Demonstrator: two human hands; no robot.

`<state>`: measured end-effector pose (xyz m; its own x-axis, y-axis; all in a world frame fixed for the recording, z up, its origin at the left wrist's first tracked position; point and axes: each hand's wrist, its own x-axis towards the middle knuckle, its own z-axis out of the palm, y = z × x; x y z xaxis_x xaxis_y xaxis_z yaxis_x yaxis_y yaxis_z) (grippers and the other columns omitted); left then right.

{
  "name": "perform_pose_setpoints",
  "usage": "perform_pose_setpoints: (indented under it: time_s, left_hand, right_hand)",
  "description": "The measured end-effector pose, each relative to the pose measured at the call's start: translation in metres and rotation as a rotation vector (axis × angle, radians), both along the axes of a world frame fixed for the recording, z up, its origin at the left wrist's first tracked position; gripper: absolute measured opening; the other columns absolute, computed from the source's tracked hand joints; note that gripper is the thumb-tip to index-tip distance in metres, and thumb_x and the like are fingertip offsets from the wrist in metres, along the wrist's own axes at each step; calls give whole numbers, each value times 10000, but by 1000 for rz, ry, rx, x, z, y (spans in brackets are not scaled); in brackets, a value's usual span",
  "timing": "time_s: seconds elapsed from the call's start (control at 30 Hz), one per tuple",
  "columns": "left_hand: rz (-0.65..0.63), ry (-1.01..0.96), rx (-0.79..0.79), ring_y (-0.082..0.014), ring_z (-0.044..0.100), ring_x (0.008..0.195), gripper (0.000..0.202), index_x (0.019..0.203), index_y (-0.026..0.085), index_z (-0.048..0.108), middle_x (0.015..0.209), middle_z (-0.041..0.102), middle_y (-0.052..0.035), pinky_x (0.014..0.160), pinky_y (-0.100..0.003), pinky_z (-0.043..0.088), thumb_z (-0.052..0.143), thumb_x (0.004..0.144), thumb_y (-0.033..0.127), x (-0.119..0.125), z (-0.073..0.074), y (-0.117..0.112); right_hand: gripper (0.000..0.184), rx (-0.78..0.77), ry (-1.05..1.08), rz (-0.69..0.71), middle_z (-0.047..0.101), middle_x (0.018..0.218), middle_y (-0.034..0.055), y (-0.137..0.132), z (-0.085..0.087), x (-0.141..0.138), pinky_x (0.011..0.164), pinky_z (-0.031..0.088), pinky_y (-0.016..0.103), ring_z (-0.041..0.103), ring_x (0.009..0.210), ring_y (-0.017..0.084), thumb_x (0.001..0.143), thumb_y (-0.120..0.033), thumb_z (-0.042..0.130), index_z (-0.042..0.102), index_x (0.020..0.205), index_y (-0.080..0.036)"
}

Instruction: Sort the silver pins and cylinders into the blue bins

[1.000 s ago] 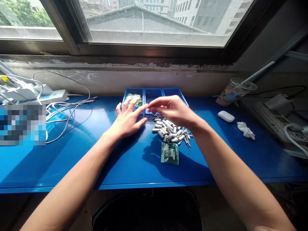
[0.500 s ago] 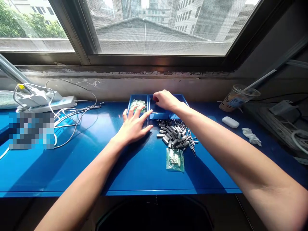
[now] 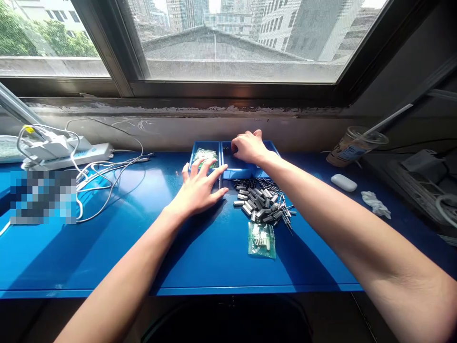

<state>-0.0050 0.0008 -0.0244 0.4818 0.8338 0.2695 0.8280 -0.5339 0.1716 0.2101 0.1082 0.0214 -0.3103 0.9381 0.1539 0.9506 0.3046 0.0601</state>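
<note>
The left hand (image 3: 200, 191) was spread open by the left bin (image 3: 210, 144), the right hand (image 3: 249, 146) curled at the middle bin (image 3: 235, 174), its grip too hidden to tell, and the metal pieces (image 3: 257, 200) piled in front looked stiff, slick, best pinched mid-length

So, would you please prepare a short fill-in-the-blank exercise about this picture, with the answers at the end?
The right hand is over the middle bin, coloured ____.
The left bin, near the left hand, holds sachets tinted ____.
Exactly ____ loose sachet lies before the metal pieces.
A straw leans in the cup on the person's ____ side.

Missing words: blue, green, one, right.
</note>
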Motion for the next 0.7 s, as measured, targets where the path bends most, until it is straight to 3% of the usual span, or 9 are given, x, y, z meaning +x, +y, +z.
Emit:
perform_pose_setpoints:
  time_s: [0.37, 0.7]
  left_hand:
    - [-4, 12, 7, -400, 234, 1559, 663, 1602, 366, 426, 1679, 368, -100, 1213, -772, 167, 632, 990, 518, 1, 1, -1]
    - [-8, 4, -7, -395, 229, 1558, 667, 1605, 354, 422, 1680, 362, -105, 1219, -770, 150, 627, 992, 515, 0, 1, -2]
  right_hand:
    - [254, 32, 43, -83, 798, 990, 131, 19, -7, -12, 1112, 281, 593, 696, 975, 305, 863, -122, 588, 818, 944, -196]
    - [267, 27, 114, -117, 801, 1006, 121, 20, -10, -16, 1119, 272, 597, 691, 989, 304, 847, -120, 592, 812, 973, -202]
